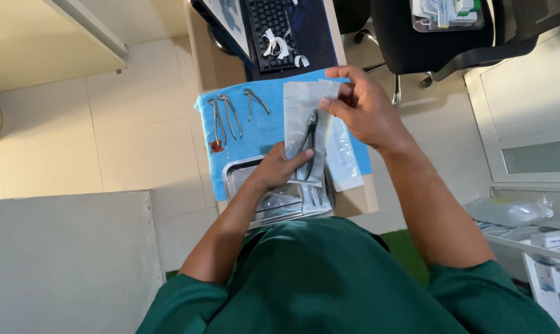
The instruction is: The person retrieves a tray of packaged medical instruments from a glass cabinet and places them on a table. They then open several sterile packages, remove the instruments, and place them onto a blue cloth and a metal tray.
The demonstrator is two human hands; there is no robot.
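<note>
Centrally, a blue rectangular cloth [264, 127] covers the small table; a steel tray [233, 176] sits at its near edge. Above these, a translucent paper-and-film pouch [301, 114] runs near-to-far, dark metal forceps [309, 139] inside. Left hand [277, 168] clamps its near end; right hand [360, 105] pinches the far opening. Hands apart.
</note>
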